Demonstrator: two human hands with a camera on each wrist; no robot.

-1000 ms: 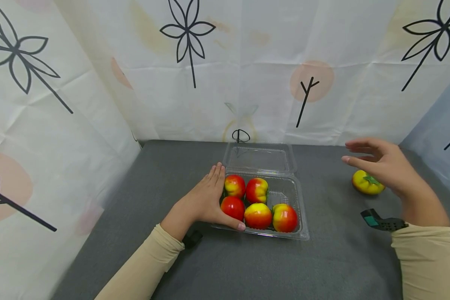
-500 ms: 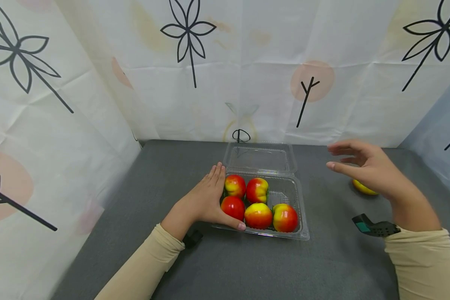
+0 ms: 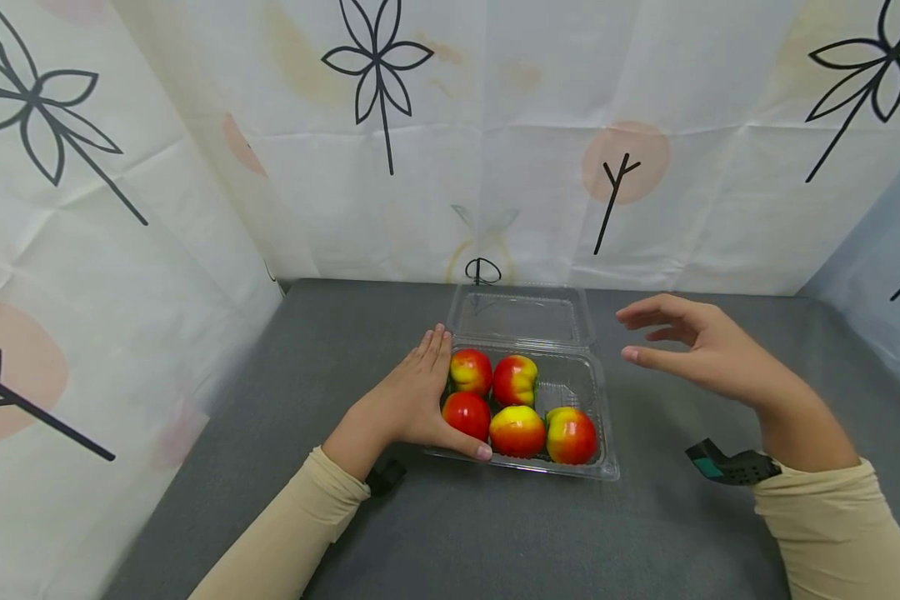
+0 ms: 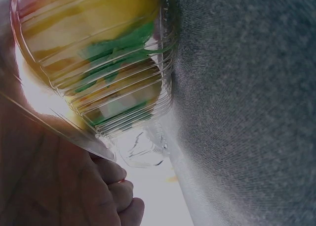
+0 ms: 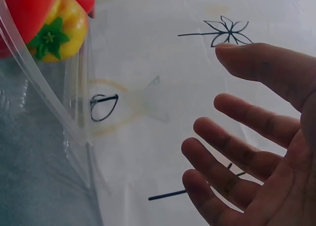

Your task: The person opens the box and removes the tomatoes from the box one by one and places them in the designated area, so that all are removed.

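Observation:
A clear plastic clamshell box (image 3: 604,454) lies with its lid (image 3: 521,317) folded back. Several red-and-yellow fruits with green star-shaped leaf caps, possibly persimmons or tomatoes, sit inside, such as one fruit (image 3: 571,435) at the front right. My left hand (image 3: 408,408) rests against the box's left side, fingers straight, thumb along the front edge. The left wrist view shows its palm beside the ribbed wall (image 4: 123,87). Right of the box my right hand (image 3: 708,354) hovers with fingers spread and slightly bent, holding nothing. In the right wrist view its fingers (image 5: 232,171) are apart from the box.
A grey cloth-covered table (image 3: 540,542) lies under everything. White patterned fabric (image 3: 532,167) hangs behind and at the left. A black wrist strap (image 3: 742,467) sits on the right wrist. The back right of the box's tray holds no fruit.
My right hand has moved left and a little down, towards the box. The yellow fruit on the table at the right is now hidden behind it. My left hand has stayed still.

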